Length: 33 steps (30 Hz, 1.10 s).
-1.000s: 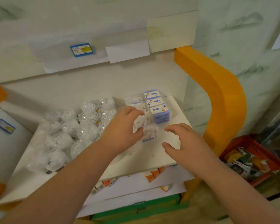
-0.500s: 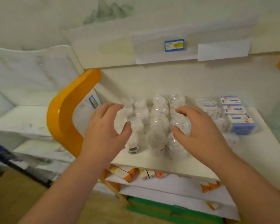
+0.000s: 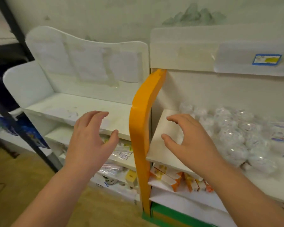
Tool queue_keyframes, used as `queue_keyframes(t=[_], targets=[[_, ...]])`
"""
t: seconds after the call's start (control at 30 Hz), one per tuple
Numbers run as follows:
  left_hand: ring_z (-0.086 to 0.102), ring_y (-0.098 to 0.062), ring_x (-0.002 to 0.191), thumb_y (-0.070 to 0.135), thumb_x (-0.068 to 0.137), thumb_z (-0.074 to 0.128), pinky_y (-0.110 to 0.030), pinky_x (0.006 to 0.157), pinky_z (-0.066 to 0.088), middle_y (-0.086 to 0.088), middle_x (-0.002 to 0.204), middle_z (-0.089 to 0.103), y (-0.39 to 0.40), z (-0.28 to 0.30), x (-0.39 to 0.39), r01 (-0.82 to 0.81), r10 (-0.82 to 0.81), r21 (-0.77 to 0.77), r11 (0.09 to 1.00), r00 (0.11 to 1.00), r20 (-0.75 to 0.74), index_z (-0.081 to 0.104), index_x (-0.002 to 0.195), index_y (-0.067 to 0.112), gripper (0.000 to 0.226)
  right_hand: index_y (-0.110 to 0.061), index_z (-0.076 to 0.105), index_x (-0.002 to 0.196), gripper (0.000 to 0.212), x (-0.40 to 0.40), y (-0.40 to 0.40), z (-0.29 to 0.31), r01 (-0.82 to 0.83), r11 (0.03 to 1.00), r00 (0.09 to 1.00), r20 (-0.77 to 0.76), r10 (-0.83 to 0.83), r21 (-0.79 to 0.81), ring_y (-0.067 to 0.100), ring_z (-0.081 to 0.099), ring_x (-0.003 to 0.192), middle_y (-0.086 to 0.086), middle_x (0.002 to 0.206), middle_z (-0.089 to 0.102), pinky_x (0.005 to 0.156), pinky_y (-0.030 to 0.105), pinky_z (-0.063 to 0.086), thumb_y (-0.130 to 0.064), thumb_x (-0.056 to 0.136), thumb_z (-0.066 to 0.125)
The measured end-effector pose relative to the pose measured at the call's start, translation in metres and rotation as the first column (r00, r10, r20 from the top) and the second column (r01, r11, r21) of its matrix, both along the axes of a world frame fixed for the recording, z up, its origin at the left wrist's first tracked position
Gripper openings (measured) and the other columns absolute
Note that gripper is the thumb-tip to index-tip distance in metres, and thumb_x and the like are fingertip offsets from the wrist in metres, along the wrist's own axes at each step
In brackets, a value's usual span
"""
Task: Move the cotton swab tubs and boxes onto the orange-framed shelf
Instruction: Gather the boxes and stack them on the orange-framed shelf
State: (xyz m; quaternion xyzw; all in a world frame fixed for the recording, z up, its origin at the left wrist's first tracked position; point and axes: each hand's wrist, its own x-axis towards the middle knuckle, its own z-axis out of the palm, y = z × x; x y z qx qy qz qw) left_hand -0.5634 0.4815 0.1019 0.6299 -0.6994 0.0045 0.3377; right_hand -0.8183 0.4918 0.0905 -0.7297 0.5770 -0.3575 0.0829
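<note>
Several clear round cotton swab tubs (image 3: 233, 136) crowd the top board of the orange-framed shelf (image 3: 143, 128) at the right. A small white and blue box (image 3: 279, 134) shows blurred at the far right edge. My left hand (image 3: 90, 138) hovers with spread fingers over the plain white shelf (image 3: 69, 110) left of the orange frame, holding nothing. My right hand (image 3: 187, 143) hovers with loosely bent fingers over the bare left end of the orange-framed shelf's board, just left of the tubs, also empty.
Orange and white boxes (image 3: 179, 176) fill the tier below the tubs. Packets (image 3: 120, 151) lie on the white shelf's lower tiers. A black metal rack post (image 3: 23, 102) slants at the left. A blue price label (image 3: 266, 59) sits on the upper panel. Wooden floor lies below.
The view has swung left, from the boxes past the tubs to the orange frame's left side. My left hand let go of a small box; both hands moved left, empty.
</note>
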Motion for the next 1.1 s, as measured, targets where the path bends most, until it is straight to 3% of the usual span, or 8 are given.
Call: queue_keyframes(t=[0.07, 0.17, 0.43, 0.57, 0.67, 1.1], targets=[[0.030, -0.009, 0.132, 0.043, 0.084, 0.058, -0.032, 0.102, 0.033, 0.014, 0.137, 0.036, -0.007, -0.003, 0.033, 0.015, -0.015, 0.009, 1.000, 1.000, -0.015, 0.044, 0.136, 0.032, 0.054, -0.038, 0.050, 0.128, 0.044, 0.035, -0.004, 0.006, 0.001, 1.000, 1.000, 0.017, -0.001, -0.010, -0.004, 0.045, 0.115, -0.024, 0.121, 0.049, 0.096, 0.014, 0.035, -0.046, 0.087, 0.063], [0.029, -0.007, 0.132, 0.043, 0.085, 0.059, -0.025, 0.101, 0.028, 0.015, 0.137, 0.036, -0.017, -0.010, 0.078, 0.044, -0.044, 0.007, 0.999, 0.999, -0.005, 0.044, 0.135, 0.032, 0.053, -0.037, 0.049, 0.130, 0.047, 0.085, -0.013, 0.014, 0.013, 0.999, 1.000, 0.025, -0.012, -0.041, -0.001, 0.046, 0.118, -0.022, 0.125, 0.050, 0.099, 0.021, 0.039, -0.045, 0.087, 0.063], [0.030, -0.007, 0.131, 0.044, 0.086, 0.060, -0.028, 0.098, 0.032, 0.016, 0.137, 0.037, -0.045, -0.026, 0.155, 0.086, -0.085, 0.041, 0.995, 0.996, -0.030, 0.044, 0.135, 0.033, 0.052, -0.035, 0.049, 0.132, 0.046, 0.177, -0.036, 0.009, 0.043, 0.999, 0.993, -0.105, -0.046, -0.026, 0.000, 0.042, 0.124, -0.021, 0.130, 0.048, 0.098, 0.012, 0.027, -0.042, 0.088, 0.063], [0.029, -0.006, 0.131, 0.044, 0.086, 0.058, -0.028, 0.100, 0.032, 0.017, 0.137, 0.036, -0.067, -0.035, 0.175, 0.108, -0.105, 0.058, 0.992, 0.993, -0.045, 0.044, 0.135, 0.034, 0.052, -0.031, 0.049, 0.134, 0.048, 0.203, -0.058, -0.003, 0.062, 0.998, 0.983, -0.173, -0.060, 0.006, 0.004, 0.042, 0.122, -0.016, 0.131, 0.050, 0.098, 0.012, 0.030, -0.041, 0.089, 0.062], [0.031, -0.007, 0.132, 0.043, 0.085, 0.059, -0.027, 0.099, 0.032, 0.016, 0.137, 0.036, -0.096, -0.044, 0.180, 0.144, -0.141, 0.071, 0.987, 0.989, -0.035, 0.045, 0.134, 0.033, 0.052, -0.029, 0.047, 0.136, 0.050, 0.218, -0.084, -0.017, 0.090, 0.996, 0.971, -0.223, -0.085, 0.010, 0.009, 0.042, 0.122, -0.012, 0.131, 0.049, 0.102, 0.023, 0.038, -0.042, 0.089, 0.059], [0.033, -0.004, 0.129, 0.042, 0.082, 0.064, -0.023, 0.097, 0.031, 0.018, 0.137, 0.036, -0.248, -0.053, 0.204, 0.272, -0.286, 0.144, 0.951, 0.954, 0.086, 0.045, 0.133, 0.036, 0.055, -0.028, 0.045, 0.138, 0.050, 0.258, -0.223, -0.055, 0.196, 0.967, 0.976, -0.127, -0.176, 0.166, 0.010, 0.039, 0.123, -0.012, 0.133, 0.044, 0.104, 0.023, 0.034, -0.042, 0.090, 0.054]])
